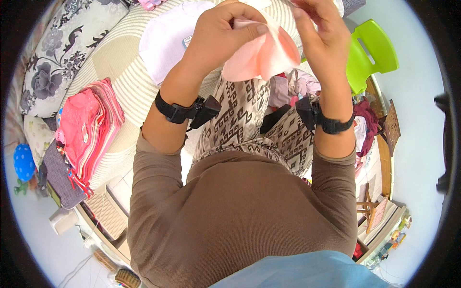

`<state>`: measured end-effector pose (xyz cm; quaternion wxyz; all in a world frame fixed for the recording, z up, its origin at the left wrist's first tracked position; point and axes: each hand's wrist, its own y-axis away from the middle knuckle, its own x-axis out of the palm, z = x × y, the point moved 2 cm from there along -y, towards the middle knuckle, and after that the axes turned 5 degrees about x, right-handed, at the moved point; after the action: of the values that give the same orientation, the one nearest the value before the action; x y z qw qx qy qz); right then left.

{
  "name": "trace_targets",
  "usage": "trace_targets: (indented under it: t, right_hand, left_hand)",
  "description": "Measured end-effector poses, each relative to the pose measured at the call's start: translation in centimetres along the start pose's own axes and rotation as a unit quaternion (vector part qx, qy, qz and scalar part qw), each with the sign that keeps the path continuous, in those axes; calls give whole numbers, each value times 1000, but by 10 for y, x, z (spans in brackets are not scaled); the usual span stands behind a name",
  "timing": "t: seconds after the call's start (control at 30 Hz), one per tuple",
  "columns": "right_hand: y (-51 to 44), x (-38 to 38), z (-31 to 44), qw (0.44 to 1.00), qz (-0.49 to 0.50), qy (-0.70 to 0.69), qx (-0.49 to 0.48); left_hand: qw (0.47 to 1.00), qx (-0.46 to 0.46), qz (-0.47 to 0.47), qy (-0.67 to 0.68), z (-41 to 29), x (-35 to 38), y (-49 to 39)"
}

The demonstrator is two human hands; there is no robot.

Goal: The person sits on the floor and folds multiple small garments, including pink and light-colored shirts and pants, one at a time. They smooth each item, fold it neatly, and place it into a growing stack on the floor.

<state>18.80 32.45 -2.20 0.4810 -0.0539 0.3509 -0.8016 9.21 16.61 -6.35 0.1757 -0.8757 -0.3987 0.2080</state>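
Between my thumb and fingers, my left hand (225, 34) pinches a light pink cloth garment (245, 61), which hangs in soft folds at the top centre. Across from it, my right hand (324, 32) is raised with curled fingers close to the garment's upper right. Its fingertips run to the picture's top edge, so its hold on the fabric is unclear. A white garment (162, 46) with a small tag lies spread beyond my left forearm. To the left, a stack of folded pink and red clothes (88, 126) rests on a striped, patterned cover (119, 54).
Crumpled clothes (302, 82) lie past my knees. A lime-green plastic chair (378, 50) stands at the right, with a maroon cloth (367, 118) below it. At left are a floral pillow (54, 68) and a dotted blue ball or balloon (24, 162). A folding wooden stool (374, 214) sits lower right.
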Motion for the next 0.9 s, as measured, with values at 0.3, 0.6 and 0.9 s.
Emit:
trace_targets:
  t: [0.3, 0.6, 0.9]
  right_hand:
    - [50, 29, -2, 986, 23, 166, 1]
    - [63, -19, -3, 980, 26, 15, 194]
    - [9, -110, 38, 976, 137, -158, -63]
  left_hand:
    - [967, -63, -29, 244, 1, 26, 19]
    - [976, 27, -7, 214, -21, -2, 53]
    - [969, 163, -181, -32, -84, -113, 100]
